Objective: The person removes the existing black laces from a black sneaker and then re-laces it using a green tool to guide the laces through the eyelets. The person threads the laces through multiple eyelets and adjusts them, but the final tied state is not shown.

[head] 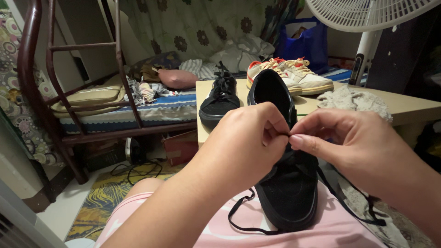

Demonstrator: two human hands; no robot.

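Both Hands Pinched at a Black Shoe's Lace

Centrally, the left hand point(250, 138) curls knuckles-up, fingertips pinching the black lace point(239, 209); the right hand point(342, 140) meets it, thumb and forefinger nipped on the same lace. Beneath them the black shoe point(287, 193) rests on the pink-clad lap. Beyond, on the table's point(413, 108) left edge sits a second black shoe point(220, 98), then white sneakers point(291, 76), then a grey cloth point(353, 101).

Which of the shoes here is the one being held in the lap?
The black shoe resting on the pink lap, with the left hand and right hand pinching its lace. The other black shoe and the white pair sit on the table.
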